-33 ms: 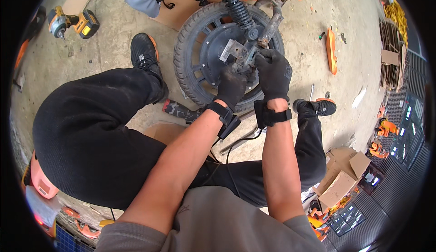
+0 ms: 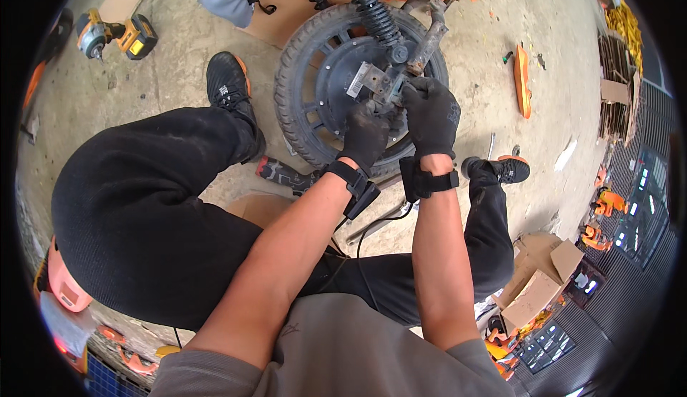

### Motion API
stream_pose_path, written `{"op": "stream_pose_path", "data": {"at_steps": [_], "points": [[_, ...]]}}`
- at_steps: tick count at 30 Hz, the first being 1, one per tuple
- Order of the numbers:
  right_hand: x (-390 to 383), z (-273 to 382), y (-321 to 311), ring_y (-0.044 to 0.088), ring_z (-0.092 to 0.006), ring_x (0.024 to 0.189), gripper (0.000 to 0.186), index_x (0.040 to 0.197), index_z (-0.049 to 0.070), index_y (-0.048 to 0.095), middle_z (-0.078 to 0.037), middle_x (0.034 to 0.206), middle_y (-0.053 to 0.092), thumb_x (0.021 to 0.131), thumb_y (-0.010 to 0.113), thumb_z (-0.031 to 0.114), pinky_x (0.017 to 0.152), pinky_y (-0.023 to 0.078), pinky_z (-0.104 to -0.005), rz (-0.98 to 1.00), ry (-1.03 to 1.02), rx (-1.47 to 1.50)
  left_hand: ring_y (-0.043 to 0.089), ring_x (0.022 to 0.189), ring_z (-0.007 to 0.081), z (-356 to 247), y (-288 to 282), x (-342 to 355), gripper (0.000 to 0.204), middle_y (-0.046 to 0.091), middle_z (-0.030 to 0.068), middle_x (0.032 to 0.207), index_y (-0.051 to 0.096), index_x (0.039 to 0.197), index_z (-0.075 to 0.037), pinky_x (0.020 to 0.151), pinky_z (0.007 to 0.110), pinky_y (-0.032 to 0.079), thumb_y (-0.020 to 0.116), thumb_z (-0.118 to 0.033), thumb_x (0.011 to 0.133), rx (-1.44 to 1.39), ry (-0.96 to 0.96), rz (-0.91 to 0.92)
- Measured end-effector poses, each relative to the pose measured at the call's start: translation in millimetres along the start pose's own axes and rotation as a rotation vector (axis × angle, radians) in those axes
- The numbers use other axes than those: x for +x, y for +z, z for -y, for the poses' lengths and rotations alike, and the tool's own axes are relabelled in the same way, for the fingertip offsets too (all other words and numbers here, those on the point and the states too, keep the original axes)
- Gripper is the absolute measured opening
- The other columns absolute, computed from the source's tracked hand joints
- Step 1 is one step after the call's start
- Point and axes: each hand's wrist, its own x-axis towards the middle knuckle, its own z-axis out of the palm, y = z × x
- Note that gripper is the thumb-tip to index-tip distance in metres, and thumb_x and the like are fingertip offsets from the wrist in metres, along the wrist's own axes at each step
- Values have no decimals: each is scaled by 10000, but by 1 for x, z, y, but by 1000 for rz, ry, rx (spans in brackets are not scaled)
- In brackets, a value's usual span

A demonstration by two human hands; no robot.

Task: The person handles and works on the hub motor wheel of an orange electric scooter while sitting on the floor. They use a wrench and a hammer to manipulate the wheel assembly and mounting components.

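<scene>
A wheel with a black tyre (image 2: 288, 85) and a dark hub (image 2: 333, 82) stands in front of me. A shock absorber with a black coil spring (image 2: 376, 14) runs down to it, beside a rusty metal arm (image 2: 429, 45). At the hub is a worn metal bracket (image 2: 373, 80) with holes. My left hand (image 2: 366, 133), in a black glove, is closed just below the bracket. My right hand (image 2: 431, 114), gloved alike, has its fingers pinched together at the bracket's right side. Whatever small part the fingers grip is hidden by the gloves.
A yellow-black cordless drill (image 2: 114, 37) lies at the left. An orange plastic piece (image 2: 522, 82) lies on the concrete at the right. A dark-and-red tool (image 2: 280, 173) rests below the tyre. Cardboard boxes (image 2: 537, 282) stand right of my leg. A thin cable (image 2: 372, 226) hangs between my wrists.
</scene>
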Motion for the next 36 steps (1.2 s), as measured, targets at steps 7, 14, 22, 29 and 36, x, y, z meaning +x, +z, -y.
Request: {"op": "stream_pose_path", "data": {"at_steps": [7,14,22,29,36], "points": [[11,10,2,637,-299,663,243,770,15,674,-168,689,644,742,642,254,639,483,-379,70,82,-77,622,780,167,-2,1,1,295,633,89,923,581,983,17,673,289,505,451,126,742,-127,-61,-13],[10,15,8,626,-368,734,309,769,4,656,-209,731,634,763,623,311,673,480,-430,26,55,-169,611,823,156,-3,1,0,279,637,87,955,595,966,8,723,294,497,451,120,755,-6,42,1],[8,6,2,643,-306,703,296,793,10,667,-169,711,649,766,644,304,648,484,-383,33,71,-72,612,748,158,1,-1,3,266,637,80,889,600,958,5,667,277,490,471,111,750,-384,-155,-15],[11,8,6,647,-266,649,247,792,14,679,-145,677,656,752,636,254,631,486,-351,29,70,-76,614,695,164,1,2,3,280,630,82,844,598,948,29,605,274,495,462,123,722,-174,-16,-42],[11,12,7,634,-321,656,304,739,-5,661,-178,667,636,757,633,298,630,474,-396,19,106,-80,602,840,136,-2,-1,0,266,661,75,979,628,1025,20,756,287,483,506,67,793,-78,-91,-14]]}}
